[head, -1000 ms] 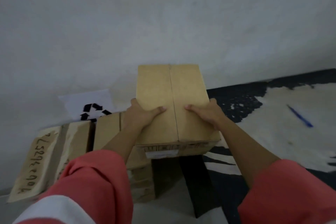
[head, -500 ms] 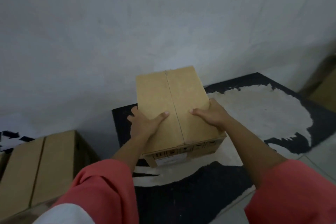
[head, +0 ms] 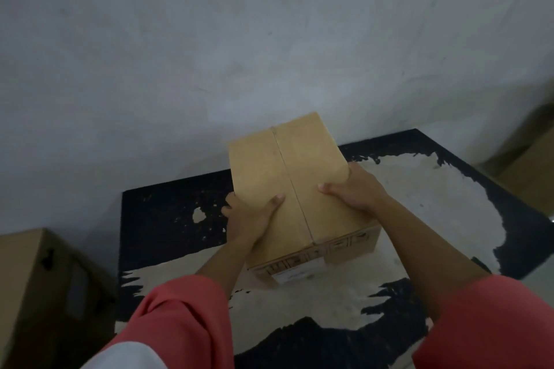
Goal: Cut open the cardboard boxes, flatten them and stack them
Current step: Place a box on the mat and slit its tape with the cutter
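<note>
Now a sealed cardboard box (head: 299,189) is held between both hands: left hand (head: 248,219) and right hand (head: 356,192) each clasp a side, thumbs on top. It has swung away from another box (head: 33,278), far left, to over a worn black surface (head: 168,219), likely for cutting. Its white label (head: 296,274), nearer than the hands, is unreadable.

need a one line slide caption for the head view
Left hand and right hand hold a closed box over a worn black mat by a grey wall.

Dim, flat light; soft focus, perhaps motion blur; bowed edges.
</note>
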